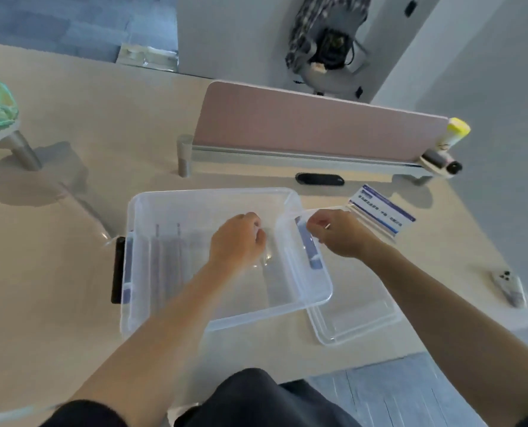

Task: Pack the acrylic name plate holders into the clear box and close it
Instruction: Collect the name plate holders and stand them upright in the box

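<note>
Both forearms reach in from the near edge; packing is under way and the clear box [225, 260] stands open on the desk [71, 211].

Left hand [238, 238] is inside the box, fingers curled on a barely visible acrylic holder [267, 257]; right hand [339, 232] is above the right rim, fingertips pinched, on what I cannot tell. Holders already packed [167, 260] stand on edge at the left end, long axes running near to far. I judge the held piece should be lowered parallel to them, snug alongside. One printed holder [383, 214] waits on the desk to the right, long axis slanting away rightward. Lid [355, 315] lies partly under the box's right end.
</note>
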Demonstrator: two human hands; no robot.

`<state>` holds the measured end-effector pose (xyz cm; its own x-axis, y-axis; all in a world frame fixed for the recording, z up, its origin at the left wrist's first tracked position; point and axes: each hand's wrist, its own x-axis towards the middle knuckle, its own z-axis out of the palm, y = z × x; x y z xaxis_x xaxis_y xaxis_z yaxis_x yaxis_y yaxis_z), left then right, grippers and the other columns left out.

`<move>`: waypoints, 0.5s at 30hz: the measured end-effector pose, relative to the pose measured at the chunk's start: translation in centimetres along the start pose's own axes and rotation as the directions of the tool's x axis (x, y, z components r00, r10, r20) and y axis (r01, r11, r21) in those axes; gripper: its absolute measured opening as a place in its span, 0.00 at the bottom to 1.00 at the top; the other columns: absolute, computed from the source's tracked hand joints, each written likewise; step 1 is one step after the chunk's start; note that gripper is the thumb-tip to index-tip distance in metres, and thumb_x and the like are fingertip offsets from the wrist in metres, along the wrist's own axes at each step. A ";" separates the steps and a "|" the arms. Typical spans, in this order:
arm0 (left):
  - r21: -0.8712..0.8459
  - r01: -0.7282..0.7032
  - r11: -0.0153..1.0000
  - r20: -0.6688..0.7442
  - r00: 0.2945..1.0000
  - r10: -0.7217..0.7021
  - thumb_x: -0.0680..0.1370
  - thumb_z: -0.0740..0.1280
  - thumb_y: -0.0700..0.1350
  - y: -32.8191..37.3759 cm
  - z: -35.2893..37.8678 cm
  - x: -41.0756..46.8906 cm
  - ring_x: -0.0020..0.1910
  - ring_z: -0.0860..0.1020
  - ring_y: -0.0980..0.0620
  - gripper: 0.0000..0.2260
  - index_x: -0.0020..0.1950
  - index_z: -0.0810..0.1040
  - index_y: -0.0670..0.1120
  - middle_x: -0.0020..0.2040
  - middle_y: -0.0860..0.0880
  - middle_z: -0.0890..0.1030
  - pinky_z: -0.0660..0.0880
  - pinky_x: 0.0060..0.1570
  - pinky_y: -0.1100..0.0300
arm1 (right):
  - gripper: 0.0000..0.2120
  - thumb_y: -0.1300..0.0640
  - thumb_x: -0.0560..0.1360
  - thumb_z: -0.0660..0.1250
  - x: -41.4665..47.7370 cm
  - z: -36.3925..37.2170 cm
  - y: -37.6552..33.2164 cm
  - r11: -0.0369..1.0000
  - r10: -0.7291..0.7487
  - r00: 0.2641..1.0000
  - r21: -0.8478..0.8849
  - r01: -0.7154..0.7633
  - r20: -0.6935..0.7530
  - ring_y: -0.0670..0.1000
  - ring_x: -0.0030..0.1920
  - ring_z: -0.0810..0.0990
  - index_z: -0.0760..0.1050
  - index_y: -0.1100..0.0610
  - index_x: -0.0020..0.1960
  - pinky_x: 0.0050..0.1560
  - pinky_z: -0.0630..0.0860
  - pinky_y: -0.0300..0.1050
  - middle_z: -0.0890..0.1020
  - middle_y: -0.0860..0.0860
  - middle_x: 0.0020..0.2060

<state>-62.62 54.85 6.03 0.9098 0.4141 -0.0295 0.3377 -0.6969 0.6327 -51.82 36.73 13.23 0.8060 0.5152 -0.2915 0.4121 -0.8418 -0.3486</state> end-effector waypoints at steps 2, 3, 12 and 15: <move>-0.002 -0.045 0.999 0.105 0.993 0.045 0.78 0.61 0.49 3.1 1.6 1.2 0.51 0.78 0.45 0.11 0.56 0.78 0.50 0.52 0.50 0.81 0.73 0.47 0.56 | 0.13 0.48 0.80 0.63 -1.4 -2.1 3.4 0.997 0.064 0.994 -0.044 -0.068 -0.094 0.52 0.49 0.81 0.80 0.54 0.57 0.52 0.79 0.50 0.84 0.49 0.51; -0.005 -0.064 0.998 0.150 0.987 0.064 0.77 0.61 0.49 4.6 2.3 1.8 0.50 0.79 0.45 0.10 0.55 0.78 0.51 0.51 0.50 0.81 0.74 0.46 0.56 | 0.13 0.48 0.79 0.64 -1.9 -2.9 5.1 0.993 0.093 0.986 -0.056 -0.102 -0.141 0.52 0.49 0.81 0.81 0.53 0.57 0.52 0.79 0.51 0.84 0.49 0.51; 0.082 -0.280 0.956 0.272 0.929 0.249 0.78 0.62 0.50 18.9 13.1 11.1 0.51 0.78 0.47 0.10 0.55 0.79 0.50 0.53 0.51 0.81 0.77 0.49 0.53 | 0.11 0.53 0.79 0.62 0.0 -9.0 24.2 0.949 0.303 0.904 0.011 -0.315 -0.300 0.59 0.50 0.79 0.82 0.54 0.54 0.44 0.72 0.47 0.84 0.55 0.54; 0.158 -0.349 0.924 0.255 0.918 0.303 0.78 0.62 0.50 22.4 17.9 15.8 0.56 0.76 0.45 0.13 0.59 0.78 0.48 0.56 0.48 0.79 0.74 0.50 0.53 | 0.12 0.52 0.79 0.62 4.5 -10.0 31.4 0.952 0.281 0.921 -0.045 -0.304 -0.268 0.59 0.52 0.79 0.81 0.55 0.56 0.45 0.74 0.48 0.84 0.55 0.53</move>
<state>-36.32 35.29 5.85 0.9993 0.0194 -0.0326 0.0325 -0.8806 0.4728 -31.02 11.04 9.91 0.9725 0.1946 -0.1277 0.1664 -0.9649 -0.2032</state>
